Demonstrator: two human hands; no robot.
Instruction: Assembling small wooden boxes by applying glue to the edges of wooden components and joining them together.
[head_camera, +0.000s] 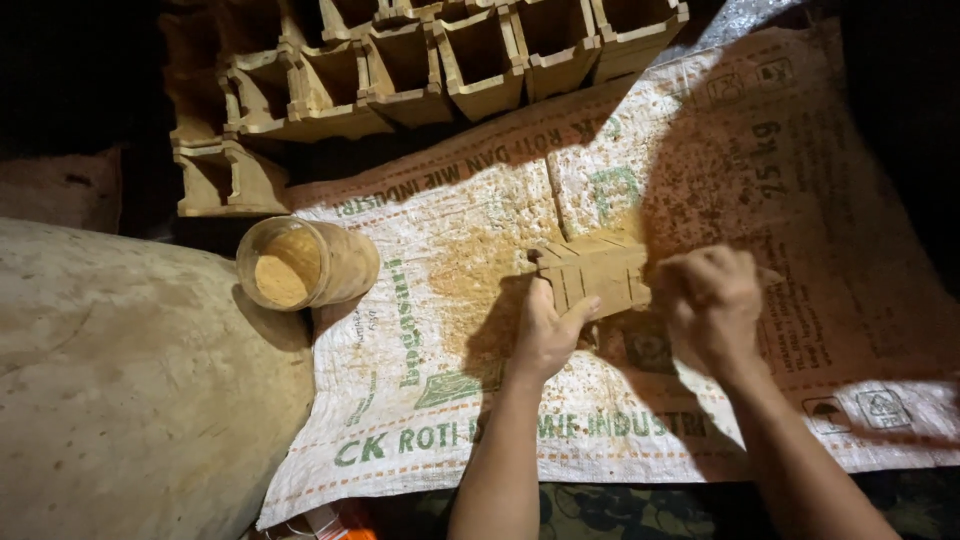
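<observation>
- Small slatted wooden box (597, 277) at centre frame, lying on the woven sack (480, 390) spread over the floor; left hand (548, 330) gripping its lower left edge, thumb and fingers closed round the wood.
- Right hand (712, 305) balled against the box's right end, fingers curled tight; whether clamped on the box or on a small tool, impossible to tell.
- Rows of similar wooden boxes (440, 60) stacked at upper centre, apparently already done; only this one in hand.
- Orange-brown dust scattered on the sack around the box, suggesting rubbing or sanding well under way.
- Round container (300, 265) of tan powder at left centre, tipped on its side, well apart from both hands.
- Upper left and far right lost in darkness; stack cut off by the top edge; pale curved surface (130, 380) at lower left unidentifiable.
</observation>
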